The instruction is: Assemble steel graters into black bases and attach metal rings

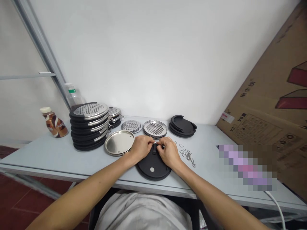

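Presently working over a black disc (146, 165), lying flat by the front edge of the table (206, 151). Pinching a small bright piece (155, 143) at the far end of the disc's strap (154, 149), fingertips of left hand (141, 145) and right hand (169, 150) drawn together on it. Seeing loose rings and clips (188, 155) right of the disc, a silver plate (119, 142) left of it, a tall grater stack (90, 131) farther left. Seeing also, beyond the disc, a grater plate (155, 129) and, beyond to the right, black holders (182, 125).

Probably risking a slip of the bright piece, through so narrow a pinch; possibly twisting the strap by pulling unevenly, or tipping the disc by leaning on its near rim.

Not making out the bright piece's shape, being tiny and partly covered by fingers. Hiding the disc's far rim beneath both hands. Losing a patch (244, 167) right of the disc to pixel blocks; finding the carton (263, 124) beyond cut off by the frame.
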Tool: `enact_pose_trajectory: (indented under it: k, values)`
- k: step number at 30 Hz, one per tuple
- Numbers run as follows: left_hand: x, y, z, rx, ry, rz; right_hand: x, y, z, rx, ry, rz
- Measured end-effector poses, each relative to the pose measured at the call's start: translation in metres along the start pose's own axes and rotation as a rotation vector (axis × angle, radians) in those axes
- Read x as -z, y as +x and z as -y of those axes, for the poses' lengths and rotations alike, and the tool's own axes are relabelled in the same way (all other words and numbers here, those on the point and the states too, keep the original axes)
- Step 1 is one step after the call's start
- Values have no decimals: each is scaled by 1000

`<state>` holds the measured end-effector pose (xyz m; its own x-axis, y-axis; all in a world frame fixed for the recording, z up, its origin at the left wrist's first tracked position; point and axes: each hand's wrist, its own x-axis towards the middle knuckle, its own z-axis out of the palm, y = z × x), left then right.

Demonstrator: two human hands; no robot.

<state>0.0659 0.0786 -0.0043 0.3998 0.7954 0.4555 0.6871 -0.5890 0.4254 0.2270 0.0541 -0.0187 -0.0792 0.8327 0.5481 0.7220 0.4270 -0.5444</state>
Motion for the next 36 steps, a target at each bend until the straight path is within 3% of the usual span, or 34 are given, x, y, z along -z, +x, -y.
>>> enact_pose_trajectory:
  k: [17, 27, 31, 33, 36]
  values:
    - [2, -1, 1, -58, -55, 12, 1, -1, 1, -65, -41, -15]
    - [6, -5, -2, -34, -150, -92, 13, 4, -1, -71, -74, 50]
    - [19, -8, -6, -31, -172, -129, 16, 5, -1, -74, -101, 95]
    - [28, -17, -14, -60, -171, -87, 16, 5, -2, -76, -105, 118]
    - [39, -39, -29, -130, -114, 97, 17, 4, -3, -78, -103, 156]
